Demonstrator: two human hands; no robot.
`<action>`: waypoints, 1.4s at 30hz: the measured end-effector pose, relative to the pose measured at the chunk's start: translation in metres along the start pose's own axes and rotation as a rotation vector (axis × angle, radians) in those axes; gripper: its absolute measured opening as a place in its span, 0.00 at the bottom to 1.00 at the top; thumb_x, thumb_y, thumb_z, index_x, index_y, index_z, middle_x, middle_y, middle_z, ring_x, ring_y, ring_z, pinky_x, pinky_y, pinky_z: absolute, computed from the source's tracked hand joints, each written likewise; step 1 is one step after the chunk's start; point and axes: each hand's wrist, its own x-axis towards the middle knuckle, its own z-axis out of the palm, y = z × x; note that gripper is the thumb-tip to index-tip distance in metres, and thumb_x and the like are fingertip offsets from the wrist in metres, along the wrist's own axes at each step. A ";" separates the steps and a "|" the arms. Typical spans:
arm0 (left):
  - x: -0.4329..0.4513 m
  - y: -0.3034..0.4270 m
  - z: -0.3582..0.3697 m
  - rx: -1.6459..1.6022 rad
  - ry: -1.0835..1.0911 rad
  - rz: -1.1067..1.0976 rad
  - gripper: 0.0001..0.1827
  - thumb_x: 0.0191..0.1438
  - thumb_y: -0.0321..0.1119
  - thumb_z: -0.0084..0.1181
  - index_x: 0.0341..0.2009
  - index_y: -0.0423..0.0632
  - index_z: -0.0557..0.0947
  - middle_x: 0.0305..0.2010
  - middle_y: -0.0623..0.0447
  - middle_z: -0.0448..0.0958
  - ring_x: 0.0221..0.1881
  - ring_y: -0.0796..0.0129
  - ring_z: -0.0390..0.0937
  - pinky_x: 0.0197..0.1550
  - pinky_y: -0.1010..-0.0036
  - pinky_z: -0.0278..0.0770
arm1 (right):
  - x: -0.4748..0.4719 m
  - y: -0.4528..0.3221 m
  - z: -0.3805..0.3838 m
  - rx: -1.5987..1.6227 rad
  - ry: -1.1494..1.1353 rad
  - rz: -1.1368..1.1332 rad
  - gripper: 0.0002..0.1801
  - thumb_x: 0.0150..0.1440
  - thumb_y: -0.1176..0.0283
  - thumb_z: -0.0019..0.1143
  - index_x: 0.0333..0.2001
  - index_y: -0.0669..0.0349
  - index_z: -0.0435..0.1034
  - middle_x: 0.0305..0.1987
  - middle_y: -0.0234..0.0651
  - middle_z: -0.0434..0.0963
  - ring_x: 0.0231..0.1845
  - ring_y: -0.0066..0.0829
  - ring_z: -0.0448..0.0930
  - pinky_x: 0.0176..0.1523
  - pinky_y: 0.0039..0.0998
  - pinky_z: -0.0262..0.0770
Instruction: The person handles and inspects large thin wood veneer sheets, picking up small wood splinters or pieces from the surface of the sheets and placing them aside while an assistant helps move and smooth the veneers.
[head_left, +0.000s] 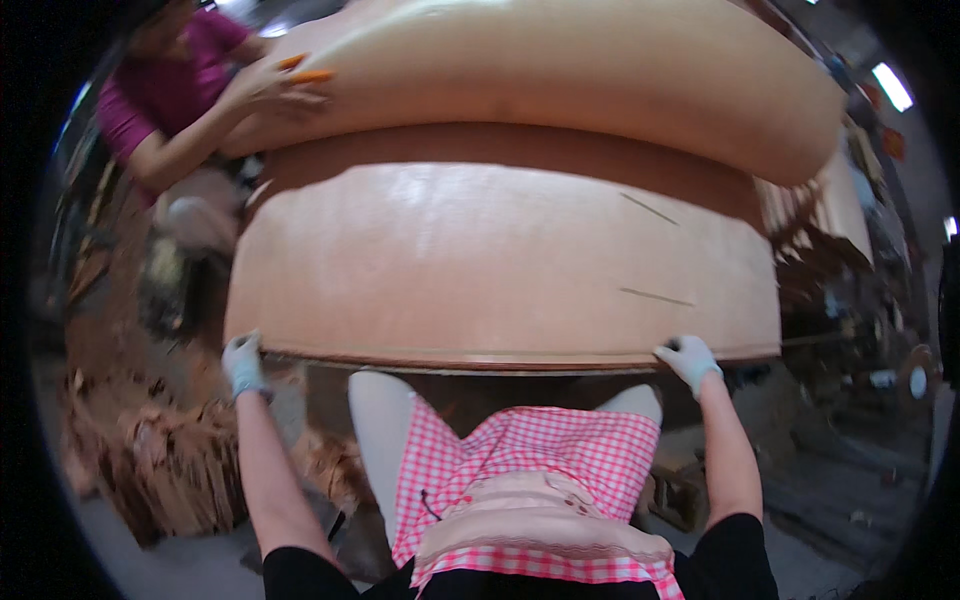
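Note:
Before me lies a wide stack of thin wood veneer sheets, its near edge showing dark brown layers. My left hand, in a pale glove, grips the near left corner between thumb and fingers. Toward the right end of that edge, my gloved right hand pinches the veneer. Two thin dark slits mark the top sheet on its right half. Above the far part, a large veneer sheet bends up in a broad curl and casts a shadow on the stack.
A co-worker in a magenta top stands at the far left, one hand with orange finger covers at the curled sheet. Torn veneer scraps are heaped on the floor at left. Ragged veneer pieces jut out at right.

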 end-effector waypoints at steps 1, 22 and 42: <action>-0.003 0.008 0.013 0.083 -0.022 0.035 0.15 0.54 0.36 0.69 0.41 0.39 0.84 0.39 0.51 0.83 0.36 0.68 0.77 0.44 0.71 0.77 | -0.004 0.003 -0.004 -0.012 -0.012 0.028 0.26 0.52 0.49 0.64 0.39 0.64 0.81 0.41 0.52 0.82 0.45 0.50 0.83 0.51 0.42 0.77; -0.465 0.197 0.339 0.582 -0.632 1.279 0.38 0.59 0.48 0.53 0.68 0.37 0.64 0.73 0.33 0.56 0.75 0.41 0.50 0.76 0.48 0.40 | -0.003 -0.010 -0.012 0.041 -0.115 0.005 0.24 0.53 0.53 0.61 0.45 0.62 0.80 0.47 0.50 0.82 0.49 0.49 0.83 0.54 0.45 0.78; -0.485 0.187 0.369 0.882 -0.733 1.293 0.42 0.56 0.47 0.56 0.69 0.34 0.61 0.76 0.31 0.50 0.76 0.36 0.45 0.76 0.47 0.38 | 0.009 0.378 -0.143 0.066 0.016 0.375 0.17 0.58 0.62 0.56 0.50 0.52 0.79 0.53 0.39 0.81 0.54 0.43 0.80 0.57 0.39 0.75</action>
